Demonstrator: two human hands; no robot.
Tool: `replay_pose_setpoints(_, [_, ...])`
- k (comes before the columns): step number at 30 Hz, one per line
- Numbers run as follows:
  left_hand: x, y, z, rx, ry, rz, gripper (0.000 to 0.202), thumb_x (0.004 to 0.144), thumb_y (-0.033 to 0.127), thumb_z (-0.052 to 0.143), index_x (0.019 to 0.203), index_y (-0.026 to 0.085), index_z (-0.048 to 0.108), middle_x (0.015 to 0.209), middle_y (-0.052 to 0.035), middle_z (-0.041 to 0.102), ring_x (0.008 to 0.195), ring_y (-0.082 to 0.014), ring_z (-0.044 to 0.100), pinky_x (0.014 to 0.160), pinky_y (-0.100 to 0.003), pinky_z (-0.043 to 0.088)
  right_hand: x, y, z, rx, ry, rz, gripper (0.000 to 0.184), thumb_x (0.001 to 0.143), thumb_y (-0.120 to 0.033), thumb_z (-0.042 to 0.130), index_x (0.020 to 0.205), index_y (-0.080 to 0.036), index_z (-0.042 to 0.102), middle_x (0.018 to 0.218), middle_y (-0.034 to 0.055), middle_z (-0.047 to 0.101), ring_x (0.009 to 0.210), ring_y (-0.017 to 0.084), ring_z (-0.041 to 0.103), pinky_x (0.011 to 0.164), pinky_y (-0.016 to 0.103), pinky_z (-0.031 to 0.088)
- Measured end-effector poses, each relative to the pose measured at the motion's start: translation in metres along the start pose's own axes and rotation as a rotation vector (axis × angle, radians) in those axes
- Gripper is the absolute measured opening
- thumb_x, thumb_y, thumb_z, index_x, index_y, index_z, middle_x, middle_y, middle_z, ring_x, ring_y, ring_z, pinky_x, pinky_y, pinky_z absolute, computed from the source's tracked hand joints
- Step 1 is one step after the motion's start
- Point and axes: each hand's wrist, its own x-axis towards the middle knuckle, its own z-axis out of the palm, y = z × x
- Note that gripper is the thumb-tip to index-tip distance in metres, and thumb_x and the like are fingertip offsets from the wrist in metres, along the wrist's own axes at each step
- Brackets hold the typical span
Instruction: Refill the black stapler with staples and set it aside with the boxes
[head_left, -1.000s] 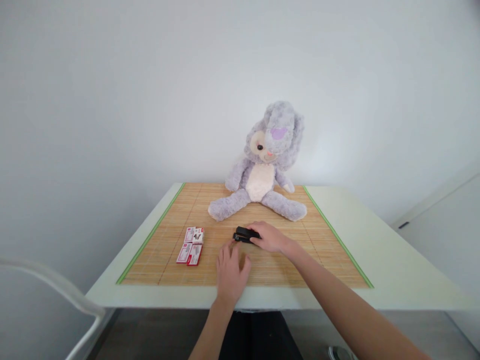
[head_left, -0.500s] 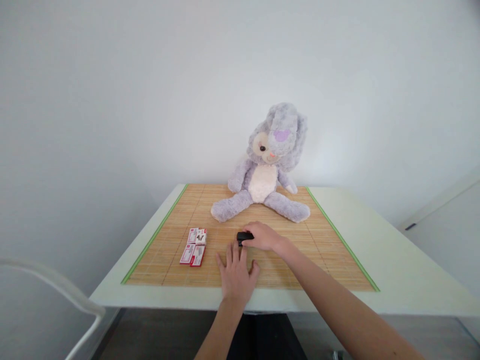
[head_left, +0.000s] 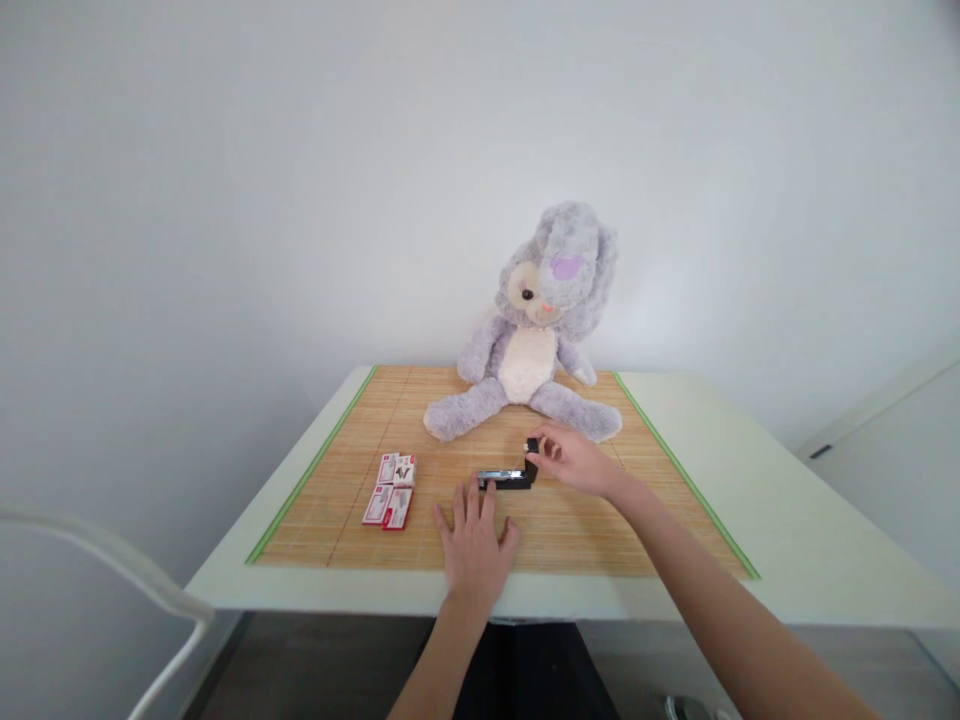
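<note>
A black stapler (head_left: 510, 485) lies on the bamboo mat (head_left: 592, 540), its top arm swung up at the right end so the silvery staple channel shows. My right hand (head_left: 574, 458) pinches the raised top arm between thumb and fingers. My left hand (head_left: 476, 550) rests flat with fingers spread, its fingertips touching the near left end of the stapler's base. To the left of both hands, several small red-and-white boxes (head_left: 396, 508) sit grouped on the mat.
A grey-lilac plush rabbit (head_left: 529, 365) sits at the back of the mat against the wall. The white table (head_left: 780, 510) extends to the right beyond the mat's green edge. A white curved bar or cable (head_left: 112, 550) crosses the lower left.
My right hand has moved right and lifted the stapler's top arm, opening it and exposing the staple channel. My left hand has stayed nearly in place.
</note>
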Motion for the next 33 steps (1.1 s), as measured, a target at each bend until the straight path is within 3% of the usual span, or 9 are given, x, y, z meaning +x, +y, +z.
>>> replay_pose_setpoints(5, [-0.001, 0.000, -0.001, 0.017, 0.000, 0.003, 0.063, 0.094, 0.037, 0.054, 0.156, 0.028, 0.042, 0.166, -0.0083, 0.035, 0.155, -0.0402, 0.021, 0.124, -0.071, 0.005, -0.034, 0.045, 0.002, 0.341, 0.230, 0.185, 0.035, 0.076, -0.041, 0.075, 0.104, -0.021, 0.074, 0.091, 0.0053, 0.074, 0.080, 0.022, 0.068, 0.073, 0.034, 0.055])
replay_pose_setpoints(10, [0.001, 0.001, -0.001, 0.021, -0.003, 0.020, 0.059, 0.097, 0.036, 0.051, 0.154, 0.025, 0.045, 0.166, -0.0091, 0.034, 0.155, -0.0380, 0.024, 0.126, -0.067, 0.007, -0.060, 0.067, 0.022, 0.466, 0.299, 0.308, 0.041, 0.078, -0.046, 0.069, 0.109, -0.020, 0.072, 0.086, 0.0047, 0.074, 0.073, 0.022, 0.070, 0.075, 0.040, 0.059])
replay_pose_setpoints(15, [-0.001, -0.008, -0.007, 0.023, -0.006, 0.022, 0.051, 0.098, 0.027, 0.048, 0.148, 0.028, 0.052, 0.163, -0.0068, 0.041, 0.155, -0.0317, 0.026, 0.126, -0.066, 0.009, -0.078, 0.075, 0.030, 0.529, 0.317, 0.339, 0.056, 0.079, -0.049, 0.070, 0.128, -0.023, 0.065, 0.112, 0.0083, 0.072, 0.083, 0.022, 0.071, 0.081, 0.041, 0.060])
replay_pose_setpoints(19, [-0.010, -0.032, -0.034, 0.073, 0.068, -0.001, 0.040, 0.097, 0.022, 0.049, 0.134, 0.029, 0.063, 0.157, -0.0057, 0.050, 0.151, -0.0301, 0.034, 0.127, -0.063, 0.012, -0.099, 0.078, 0.032, 0.512, 0.441, 0.343, 0.064, 0.080, -0.049, 0.072, 0.137, -0.026, 0.058, 0.126, 0.0093, 0.066, 0.092, 0.021, 0.069, 0.087, 0.041, 0.058])
replay_pose_setpoints(23, [-0.016, -0.061, -0.071, 0.233, 0.233, -0.186, 0.039, 0.097, 0.028, 0.053, 0.134, 0.024, 0.064, 0.152, -0.0127, 0.049, 0.143, -0.0360, 0.039, 0.122, -0.064, 0.023, -0.124, 0.070, 0.040, 0.522, 0.599, 0.356, 0.047, 0.088, -0.049, 0.066, 0.128, -0.024, 0.062, 0.098, 0.0046, 0.066, 0.084, 0.020, 0.064, 0.081, 0.036, 0.056])
replay_pose_setpoints(26, [-0.019, -0.074, -0.085, 0.325, 0.248, -0.287, 0.039, 0.098, 0.034, 0.054, 0.133, 0.022, 0.066, 0.143, -0.0156, 0.053, 0.133, -0.0389, 0.045, 0.114, -0.065, 0.030, -0.135, 0.054, 0.052, 0.568, 0.597, 0.392, 0.038, 0.090, -0.051, 0.064, 0.117, -0.024, 0.065, 0.077, 0.0010, 0.061, 0.070, 0.019, 0.058, 0.067, 0.032, 0.052])
replay_pose_setpoints(30, [-0.028, -0.074, -0.078, 0.286, 0.197, -0.256, 0.036, 0.099, 0.030, 0.052, 0.131, 0.032, 0.068, 0.131, -0.0100, 0.061, 0.120, -0.0332, 0.053, 0.110, -0.061, 0.033, -0.135, 0.022, 0.075, 0.684, 0.475, 0.429, 0.039, 0.086, -0.054, 0.067, 0.111, -0.023, 0.066, 0.070, 0.0002, 0.059, 0.060, 0.018, 0.055, 0.055, 0.030, 0.046])
replay_pose_setpoints(33, [-0.033, -0.060, -0.065, 0.100, 0.101, -0.132, 0.036, 0.098, 0.025, 0.052, 0.130, 0.036, 0.067, 0.126, -0.0068, 0.063, 0.115, -0.0283, 0.057, 0.107, -0.052, 0.040, -0.130, 0.003, 0.092, 0.798, 0.322, 0.475, 0.044, 0.084, -0.054, 0.068, 0.114, -0.023, 0.062, 0.069, -0.0017, 0.061, 0.051, 0.014, 0.051, 0.047, 0.026, 0.041])
